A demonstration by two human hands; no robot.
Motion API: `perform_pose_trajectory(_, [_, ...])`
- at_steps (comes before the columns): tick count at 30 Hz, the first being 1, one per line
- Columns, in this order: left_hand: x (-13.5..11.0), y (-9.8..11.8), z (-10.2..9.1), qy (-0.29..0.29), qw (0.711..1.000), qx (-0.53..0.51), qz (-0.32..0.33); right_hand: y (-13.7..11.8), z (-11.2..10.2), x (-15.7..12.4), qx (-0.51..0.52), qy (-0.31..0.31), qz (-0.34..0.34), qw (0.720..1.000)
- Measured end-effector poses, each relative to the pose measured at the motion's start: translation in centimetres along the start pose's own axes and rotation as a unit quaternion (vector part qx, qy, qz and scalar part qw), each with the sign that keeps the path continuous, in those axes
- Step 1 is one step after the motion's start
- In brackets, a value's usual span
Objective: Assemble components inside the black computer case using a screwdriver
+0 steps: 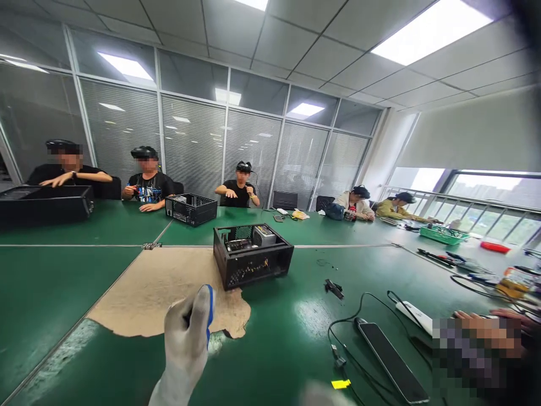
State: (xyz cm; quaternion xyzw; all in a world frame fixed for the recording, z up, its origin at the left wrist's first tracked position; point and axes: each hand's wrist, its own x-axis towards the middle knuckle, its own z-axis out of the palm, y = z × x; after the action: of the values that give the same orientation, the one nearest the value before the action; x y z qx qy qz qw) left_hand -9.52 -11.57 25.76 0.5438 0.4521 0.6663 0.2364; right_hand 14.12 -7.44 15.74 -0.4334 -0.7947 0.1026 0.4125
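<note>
My left hand (pixel 188 332), in a grey glove, rises from the bottom edge near the middle. Its fingers are wrapped round a blue-handled tool (pixel 209 310), of which only the blue edge and a dark part show. Beyond it a small open black computer case (pixel 252 254) stands on the green table (pixel 63 282), partly on a worn tan patch (pixel 160 287). The hand is short of the case and does not touch it. A pale blur at the bottom edge may be my right hand (pixel 322 395); its fingers do not show.
A small black part (pixel 333 288), a dark phone (pixel 393 361) with cables, a white charger (pixel 414 314) and a yellow tag (pixel 340 384) lie to the right. Another person's hands (pixel 490 332) rest at the right edge. Several people sit along the far side with two more black cases (pixel 191 208) (pixel 44 203).
</note>
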Motion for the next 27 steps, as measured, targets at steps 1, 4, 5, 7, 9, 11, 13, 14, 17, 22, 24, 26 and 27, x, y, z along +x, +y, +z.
perform_pose_trajectory(1, [0.4,-0.1,-0.8,-0.025,0.997,0.075,0.016,0.3,-0.5,1.0,-0.015,-0.014,-0.003,1.000])
perform_pose_trajectory(4, [1.7,-0.4,-3.2,-0.120,0.950,0.280,0.064,2.8,-0.9,7.3,-0.083,-0.074,-0.015,0.994])
perform_pose_trajectory(5, [2.0,-0.7,-4.0,-0.150,0.933,0.316,0.079,4.0,-0.6,10.0,-0.107,-0.085,-0.011,0.991])
perform_pose_trajectory(7, [2.2,-1.5,-5.4,-0.220,0.891,0.382,0.112,6.7,0.5,15.2,-0.230,-0.184,0.008,0.956])
perform_pose_trajectory(9, [2.0,-2.6,-6.7,-0.305,0.822,0.464,0.130,8.8,1.8,19.2,-0.310,-0.250,0.002,0.917])
perform_pose_trajectory(11, [1.8,-3.7,-7.7,-0.367,0.759,0.525,0.111,9.6,3.0,21.6,-0.341,-0.274,-0.015,0.899])
perform_pose_trajectory(13, [1.9,-4.3,-8.4,-0.379,0.757,0.526,0.079,9.0,3.9,22.2,-0.352,-0.283,-0.029,0.892])
perform_pose_trajectory(14, [2.1,-4.3,-8.6,-0.374,0.767,0.517,0.072,8.3,4.3,21.9,-0.355,-0.289,-0.038,0.888])
perform_pose_trajectory(17, [2.6,-3.4,-8.4,-0.341,0.801,0.485,0.085,5.1,5.8,18.9,-0.320,-0.308,-0.073,0.893])
perform_pose_trajectory(22, [2.7,-0.4,-6.5,-0.262,0.848,0.452,0.084,-0.6,6.8,12.6,-0.120,-0.340,-0.129,0.924])
perform_pose_trajectory(24, [2.6,0.2,-5.7,-0.278,0.849,0.443,0.077,-1.6,5.8,12.3,-0.035,-0.383,-0.164,0.908])
perform_pose_trajectory(26, [2.5,0.2,-5.1,-0.323,0.829,0.453,0.048,-1.8,4.8,12.9,0.001,-0.423,-0.156,0.893])
perform_pose_trajectory(27, [2.5,0.0,-4.9,-0.349,0.812,0.468,0.020,-1.6,4.6,13.3,0.006,-0.443,-0.139,0.886])
